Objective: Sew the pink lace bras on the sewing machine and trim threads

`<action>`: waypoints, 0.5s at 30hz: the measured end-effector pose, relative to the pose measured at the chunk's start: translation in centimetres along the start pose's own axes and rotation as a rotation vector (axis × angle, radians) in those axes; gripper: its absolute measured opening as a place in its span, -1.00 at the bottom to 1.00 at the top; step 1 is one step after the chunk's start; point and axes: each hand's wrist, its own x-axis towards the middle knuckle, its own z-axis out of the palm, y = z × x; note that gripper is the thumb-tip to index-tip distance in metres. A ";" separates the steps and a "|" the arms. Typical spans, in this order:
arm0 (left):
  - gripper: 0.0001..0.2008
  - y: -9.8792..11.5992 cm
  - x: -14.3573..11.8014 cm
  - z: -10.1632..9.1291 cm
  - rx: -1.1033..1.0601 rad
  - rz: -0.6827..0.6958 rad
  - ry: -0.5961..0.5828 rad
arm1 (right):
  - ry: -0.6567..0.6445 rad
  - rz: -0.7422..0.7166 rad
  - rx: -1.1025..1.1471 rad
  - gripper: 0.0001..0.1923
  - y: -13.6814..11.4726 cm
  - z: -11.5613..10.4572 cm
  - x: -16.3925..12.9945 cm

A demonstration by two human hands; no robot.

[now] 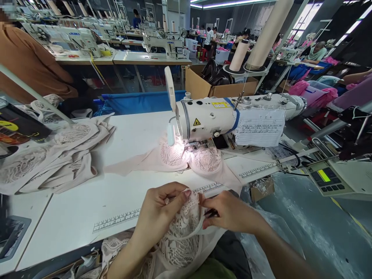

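Note:
In the lower middle of the head view, a pale pink lace bra (186, 221) is held up over my lap, in front of the table edge. My left hand (162, 211) pinches its upper edge between thumb and fingers. On the other side, my right hand (228, 211) grips the bra's edge; something dark shows between its fingers, too small to make out. Beyond my hands, a second lace bra (206, 159) lies spread under the lit needle area of the white sewing machine (203, 116). More lace pieces (116, 248) hang below the table edge, partly behind my left forearm.
A pile of lace bras (66, 155) lies on the left of the white table (78, 205). A control box (334, 176) stands right, and thread cones (240, 56) rise behind the machine. A cardboard box (200, 81) stands beyond. Another person (31, 62) is at far left.

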 end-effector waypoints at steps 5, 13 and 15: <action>-0.75 -0.6 0.4 -1.0 0.175 0.196 0.056 | -0.202 -0.380 0.189 -0.33 -0.1 -1.0 0.1; -0.65 -3.0 1.3 0.6 0.344 0.568 -0.754 | -0.380 -0.565 0.649 -0.32 -3.8 -0.7 1.4; -0.63 -3.9 0.4 -0.6 0.367 0.592 -0.687 | -0.296 -0.586 0.657 -0.34 -4.4 -1.0 1.3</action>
